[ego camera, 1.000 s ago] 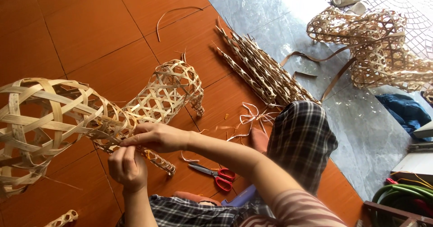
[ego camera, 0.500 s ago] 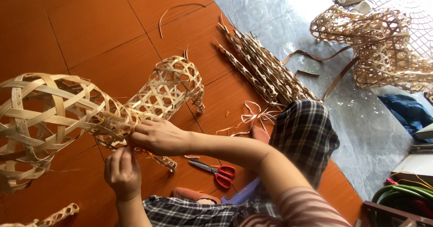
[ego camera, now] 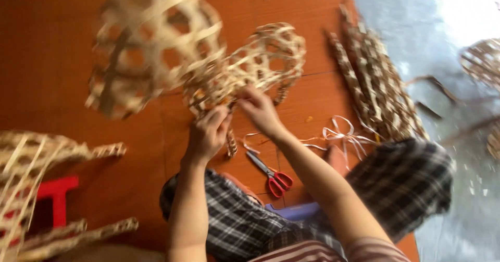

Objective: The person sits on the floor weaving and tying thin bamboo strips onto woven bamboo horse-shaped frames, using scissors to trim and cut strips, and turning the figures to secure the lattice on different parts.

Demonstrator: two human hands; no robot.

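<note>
A pale woven bamboo figure (ego camera: 156,48) with an open lattice body and a narrower neck is held up above the orange tiled floor. My left hand (ego camera: 207,133) grips its lower middle from below. My right hand (ego camera: 259,110) pinches the weave just beside it, fingers closed on the strips. The picture is blurred by motion. Red-handled scissors (ego camera: 272,174) lie on the floor right under my hands, beside my knee in checked cloth.
A bundle of woven bamboo sticks (ego camera: 375,85) lies at the right, with loose pale strips (ego camera: 341,137) beside it. Another woven frame (ego camera: 36,189) and a red piece (ego camera: 54,194) stand at the lower left. More wickerwork (ego camera: 482,64) sits on a grey sheet at the far right.
The view has swung left and down. The woven figure has turned and risen in my hands, and my left hand moved up from below onto it.
</note>
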